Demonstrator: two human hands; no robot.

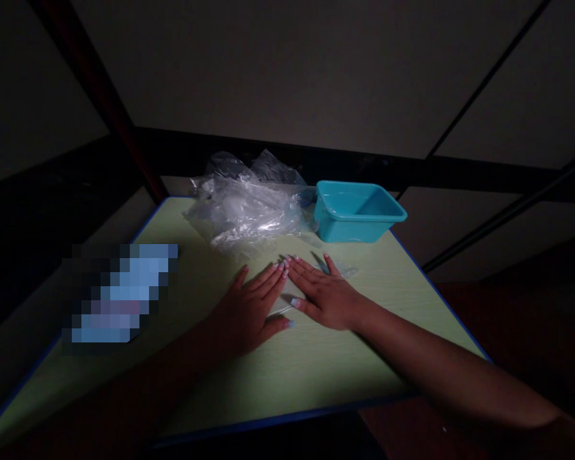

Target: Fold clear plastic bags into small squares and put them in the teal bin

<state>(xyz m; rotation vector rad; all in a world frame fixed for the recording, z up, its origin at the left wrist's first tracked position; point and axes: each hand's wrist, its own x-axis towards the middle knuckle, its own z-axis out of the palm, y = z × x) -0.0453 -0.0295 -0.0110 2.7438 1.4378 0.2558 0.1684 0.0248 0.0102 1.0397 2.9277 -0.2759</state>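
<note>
My left hand [256, 310] lies palm down on the pale green table [287, 383], its fingers stretched out. Beside it, my right hand [326, 294] is also flat with spread fingers, and the fingertips of both hands meet near the middle of the table. Beneath them is a thin clear plastic piece [347, 271], mostly covered by the hands. Behind the hands lies a crumpled heap of clear plastic bags [253, 207]. A turquoise plastic bin [354, 230] stands to the right of the heap, and its visible inside shows no items.
On the table's left side is a pixelated blue object [134, 281] that I cannot make out. Blue edging [441, 297] runs round the table. A wall with dark bands [278, 83] rises just behind it.
</note>
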